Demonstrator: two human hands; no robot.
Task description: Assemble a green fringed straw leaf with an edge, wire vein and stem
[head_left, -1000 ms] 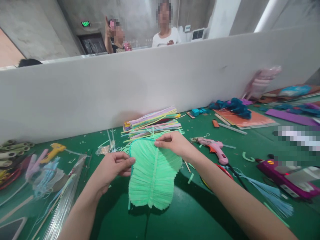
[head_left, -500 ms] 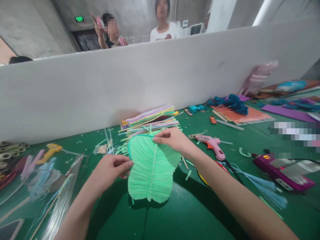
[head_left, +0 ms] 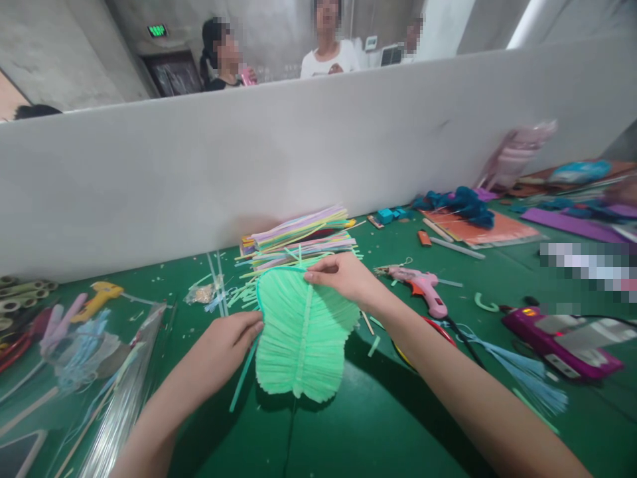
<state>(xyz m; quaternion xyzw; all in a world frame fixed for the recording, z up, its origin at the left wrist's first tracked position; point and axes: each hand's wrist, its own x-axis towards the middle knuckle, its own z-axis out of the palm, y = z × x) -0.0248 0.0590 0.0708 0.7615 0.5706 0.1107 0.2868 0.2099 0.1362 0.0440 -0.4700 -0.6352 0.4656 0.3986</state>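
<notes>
A light green leaf [head_left: 283,352] made of fuzzy pipe cleaners, with a raised midrib, is held upright above the table. My right hand [head_left: 343,279] pinches its top edge near the midrib between thumb and fingers. Along the leaf's upper left edge runs a darker teal pipe cleaner [head_left: 243,378], its loose end slanting down below my left hand. My left hand [head_left: 231,335] is closed at the leaf's left edge, with its fingertips on the teal pipe cleaner. Part of the leaf's right side lies behind my right hand and forearm.
Behind the leaf lie bundled pastel pipe cleaners [head_left: 303,229]. To the right are a pink glue gun [head_left: 428,289], a purple power strip [head_left: 562,342] and a blue tassel [head_left: 532,378]. A yellow glue gun [head_left: 99,299] lies left. A white partition [head_left: 199,172] stands behind; people are beyond it.
My left fingers have closed together at the leaf's edge, and the teal pipe cleaner's tail now shows below them. A person beyond the partition has lowered a raised hand. My right hand stays put.
</notes>
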